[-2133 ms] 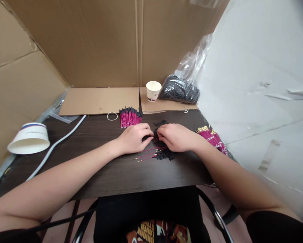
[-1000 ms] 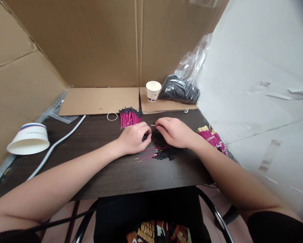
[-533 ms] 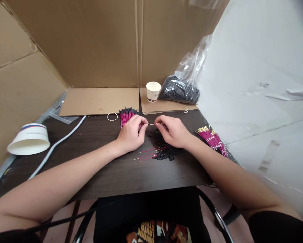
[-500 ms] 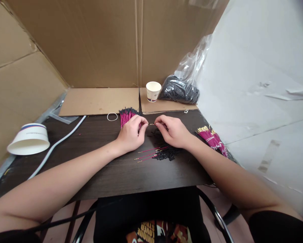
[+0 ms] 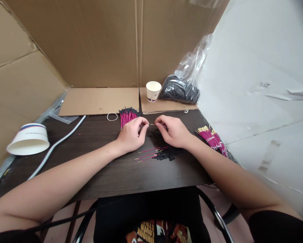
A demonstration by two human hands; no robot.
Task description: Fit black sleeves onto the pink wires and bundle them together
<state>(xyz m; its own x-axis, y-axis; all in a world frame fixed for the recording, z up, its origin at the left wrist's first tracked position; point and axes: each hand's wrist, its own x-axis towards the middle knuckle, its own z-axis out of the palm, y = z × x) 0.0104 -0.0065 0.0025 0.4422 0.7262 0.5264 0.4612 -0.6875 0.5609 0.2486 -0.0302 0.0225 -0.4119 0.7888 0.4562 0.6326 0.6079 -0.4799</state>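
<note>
My left hand (image 5: 132,134) is closed in a pinch on a small black sleeve, mostly hidden by the fingertips. Facing it, my right hand (image 5: 172,131) pinches a thin wire whose gold terminal (image 5: 152,124) spans the narrow gap, its tip at the sleeve. Behind my left hand lies a bundle of magenta wires (image 5: 127,117) with black sleeved ends. Below my hands are several loose magenta wires (image 5: 147,155) with gold tips. Beside them, partly under my right hand, is a pile of short black sleeves (image 5: 167,154).
A white paper cup (image 5: 153,91) stands at the back beside a clear bag of black sleeves (image 5: 180,90). Tied gold-tipped wires (image 5: 212,139) lie at right. At left are a tipped paper cup (image 5: 28,139), a white cable (image 5: 56,144) and a rubber band (image 5: 112,116).
Both hands keep almost the same pose and place. The left fingertips have shifted very slightly right, toward the right hand.
</note>
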